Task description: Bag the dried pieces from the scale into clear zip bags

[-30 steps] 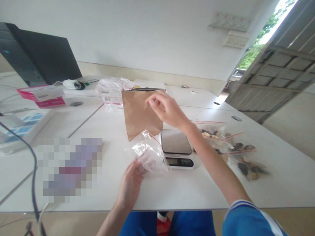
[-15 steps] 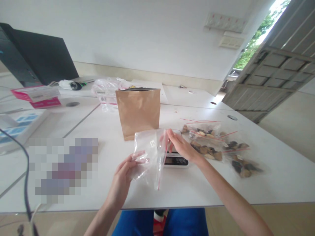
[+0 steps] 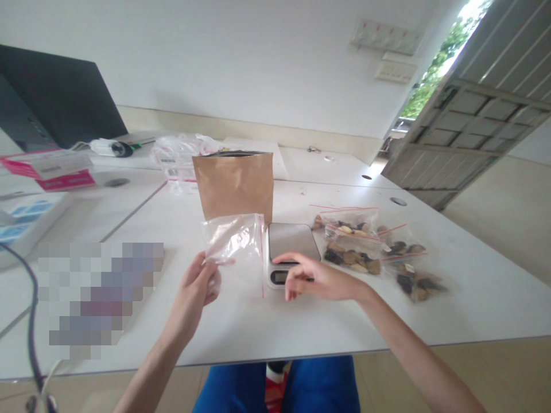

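Note:
My left hand [image 3: 196, 292] pinches the lower edge of an empty clear zip bag [image 3: 235, 241] with a red seal line and holds it up over the white table [image 3: 473, 298]. My right hand [image 3: 316, 278] hovers open just in front of a small digital kitchen scale [image 3: 289, 252], its fingers spread near the display and holding nothing. An upright brown paper pouch [image 3: 235, 184] stands directly behind the scale and the bag.
Several filled clear zip bags [image 3: 370, 252] of dark and tan pieces lie right of the scale. More plastic bags [image 3: 178, 155] sit behind the pouch. A pink box [image 3: 51, 172], a dark monitor [image 3: 55, 103] and a cable [image 3: 30, 321] are at the left.
My right hand let go of the clear bag and dropped in front of the scale. My left hand lifted the bag alone and shifted it left, uncovering the scale.

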Motion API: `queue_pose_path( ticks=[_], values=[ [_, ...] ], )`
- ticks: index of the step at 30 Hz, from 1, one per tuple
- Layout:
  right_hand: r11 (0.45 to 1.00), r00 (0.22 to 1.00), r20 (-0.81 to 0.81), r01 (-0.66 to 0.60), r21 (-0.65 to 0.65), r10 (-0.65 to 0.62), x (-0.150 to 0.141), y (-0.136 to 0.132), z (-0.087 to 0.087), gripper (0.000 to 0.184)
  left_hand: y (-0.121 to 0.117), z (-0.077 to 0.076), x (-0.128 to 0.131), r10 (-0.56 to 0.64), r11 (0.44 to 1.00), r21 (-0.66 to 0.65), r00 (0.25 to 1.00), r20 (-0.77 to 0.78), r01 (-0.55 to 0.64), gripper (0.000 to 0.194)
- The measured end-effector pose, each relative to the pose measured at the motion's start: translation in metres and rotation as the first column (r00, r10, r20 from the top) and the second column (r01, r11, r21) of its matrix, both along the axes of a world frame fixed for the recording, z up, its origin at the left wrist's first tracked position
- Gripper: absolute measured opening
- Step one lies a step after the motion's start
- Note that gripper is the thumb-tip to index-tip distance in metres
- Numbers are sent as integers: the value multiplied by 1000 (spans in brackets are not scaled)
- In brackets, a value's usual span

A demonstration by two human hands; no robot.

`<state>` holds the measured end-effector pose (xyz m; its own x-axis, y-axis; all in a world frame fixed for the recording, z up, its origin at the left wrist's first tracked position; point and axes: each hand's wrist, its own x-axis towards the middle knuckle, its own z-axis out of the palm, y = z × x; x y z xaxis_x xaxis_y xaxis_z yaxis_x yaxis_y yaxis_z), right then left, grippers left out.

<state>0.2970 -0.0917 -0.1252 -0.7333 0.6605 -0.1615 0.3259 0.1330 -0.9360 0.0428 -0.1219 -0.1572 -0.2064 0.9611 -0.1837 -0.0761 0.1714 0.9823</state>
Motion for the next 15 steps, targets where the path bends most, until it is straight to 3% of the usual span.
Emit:
queue_pose_path(
  ticks=[1,2,3,5,6,7,9,10,13,14,15],
  values=[
    [987,993,74,86,139,-96,15,8,4,42,2,-4,-4,-4,1000,-9,995,-98,3,45],
    [930,957,140,201,309,-253,32,17,6,36,4,-9,-8,0,1000,-2,974,-227,0,48],
    [829,892,174,295,475,-417,50,26,6,32,6,-14,-12,19,999,34,922,-388,-6,51],
    [595,742,205,307,743,-639,83,43,1,27,7,-24,-14,164,980,193,707,-688,-40,55],
    [530,675,236,267,805,-699,97,50,-4,25,8,-27,-13,241,961,276,585,-775,-29,55],
    [503,621,264,247,828,-738,109,56,-8,24,8,-29,-11,296,939,343,491,-819,7,55],
    [489,597,286,209,847,-750,126,64,-16,23,9,-31,-5,287,911,379,413,-864,160,51],
    [462,596,265,204,863,-758,131,66,-18,23,11,-32,-2,241,897,359,399,-885,256,49],
    [314,548,158,203,928,-822,139,69,-19,25,16,-36,3,41,837,207,318,-947,507,51],
    [292,509,156,199,935,-846,141,70,-19,26,18,-38,2,-24,818,143,282,-959,557,52],
    [304,472,185,188,934,-862,143,70,-18,26,20,-40,0,-83,802,85,253,-964,591,54]
  ],
)
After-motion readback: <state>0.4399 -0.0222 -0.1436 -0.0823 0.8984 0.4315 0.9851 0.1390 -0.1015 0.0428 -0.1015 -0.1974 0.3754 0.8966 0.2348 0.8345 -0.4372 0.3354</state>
